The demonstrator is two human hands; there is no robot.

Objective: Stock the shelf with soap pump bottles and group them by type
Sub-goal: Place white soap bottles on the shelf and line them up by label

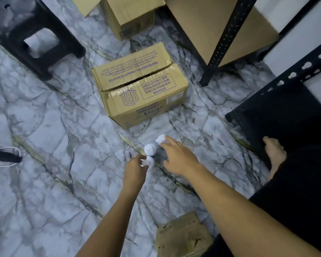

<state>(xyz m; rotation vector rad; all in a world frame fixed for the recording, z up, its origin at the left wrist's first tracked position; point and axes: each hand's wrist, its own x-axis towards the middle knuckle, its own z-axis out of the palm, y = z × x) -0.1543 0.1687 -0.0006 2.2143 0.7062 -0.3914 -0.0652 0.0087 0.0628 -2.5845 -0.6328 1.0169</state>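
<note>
Soap pump bottles (150, 149): three white pump tops visible, upright, clustered touching on floor, just before the printed cardboard box (140, 86).

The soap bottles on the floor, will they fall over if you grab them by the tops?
Probably a bit tippy: the soap bottles stand close together, and both the left hand and right hand reach their white pump tops, high up. The smooth pump heads may be slippery. The marble-look floor seems hard and slick, so a nudged bottle could slide.

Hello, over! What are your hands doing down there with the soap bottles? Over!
Left hand pinching a pump top. Right hand reaching over two more pump tops. Printed box just beyond.
</note>
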